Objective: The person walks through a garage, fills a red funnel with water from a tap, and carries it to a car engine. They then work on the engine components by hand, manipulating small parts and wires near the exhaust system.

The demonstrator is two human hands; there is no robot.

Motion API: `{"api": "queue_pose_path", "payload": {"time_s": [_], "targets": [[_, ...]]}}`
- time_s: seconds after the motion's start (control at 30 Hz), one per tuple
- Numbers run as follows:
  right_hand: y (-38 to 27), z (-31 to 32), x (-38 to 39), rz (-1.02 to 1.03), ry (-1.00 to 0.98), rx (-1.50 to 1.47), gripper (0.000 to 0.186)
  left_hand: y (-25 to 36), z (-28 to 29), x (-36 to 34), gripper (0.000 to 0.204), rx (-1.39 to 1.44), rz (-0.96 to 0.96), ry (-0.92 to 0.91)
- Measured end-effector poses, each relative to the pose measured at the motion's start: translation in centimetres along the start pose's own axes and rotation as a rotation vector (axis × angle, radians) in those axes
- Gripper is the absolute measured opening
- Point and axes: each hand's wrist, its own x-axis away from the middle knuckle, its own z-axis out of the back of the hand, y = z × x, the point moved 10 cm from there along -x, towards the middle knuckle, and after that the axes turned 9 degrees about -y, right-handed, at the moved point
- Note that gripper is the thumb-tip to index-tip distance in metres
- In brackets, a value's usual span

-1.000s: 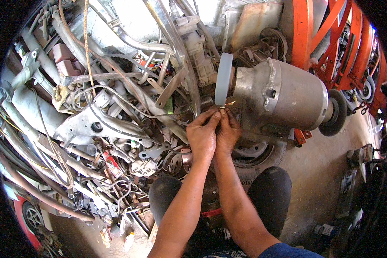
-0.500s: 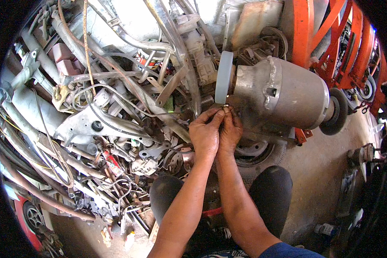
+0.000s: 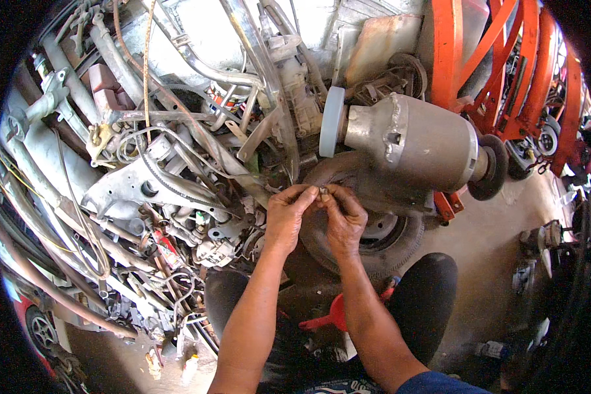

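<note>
My left hand point(image 3: 285, 215) and my right hand point(image 3: 344, 223) meet in front of me, thumbs and fingertips pinched together. Between the fingertips is a small metal piece point(image 3: 323, 190), mostly covered and too small to name. Just beyond them stands a bench grinder point(image 3: 433, 138) with a dusty metal housing. Its pale blue-grey grinding wheel point(image 3: 332, 122) is on the left end, apart from my fingers. A dark wheel point(image 3: 488, 168) sits on the right end. Whether the wheels turn, I cannot tell.
A tire point(image 3: 400, 248) lies under the grinder. Metal tubes, cables and used vehicle parts point(image 3: 144, 177) are heaped on the left. Orange-red metal frames point(image 3: 446, 59) stand at the back right. A red plastic thing point(image 3: 338, 314) lies between my knees.
Both hands have come away from the grinding wheel's lower edge, toward me and slightly left, still pinching the small piece. My wrists and forearms are farther apart. The view has shifted a little.
</note>
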Motion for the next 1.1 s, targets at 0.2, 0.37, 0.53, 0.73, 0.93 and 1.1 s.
{"api": "queue_pose_path", "payload": {"time_s": [0.2,0.37,0.53,0.73,0.93,1.1], "targets": [[-5.2,0.1,2.5,0.189,-0.189,0.616,0.019,-0.5,-0.2,1.9,0.026,-0.331,0.127,-0.15],[1.9,3.3,7.9,-0.263,-0.343,0.559,0.025,-6.1,2.3,3.8,0.038,-0.716,0.329,-0.29],[25.3,13.3,29.4,-0.673,-1.504,1.446,0.028,-4.1,6.2,5.4,0.035,-1.098,0.327,-0.118],[43.4,26.0,40.6,-0.436,-1.448,1.651,0.022,-15.6,6.4,8.5,0.028,-1.17,0.629,-0.403],[39.5,23.5,42.9,-0.588,-1.401,1.593,0.023,-34.8,13.0,17.1,0.025,-1.418,0.71,-0.249],[38.3,23.8,42.0,-0.619,-1.371,1.577,0.023,-45.6,12.3,19.6,0.024,-1.454,0.736,-0.322]]}}
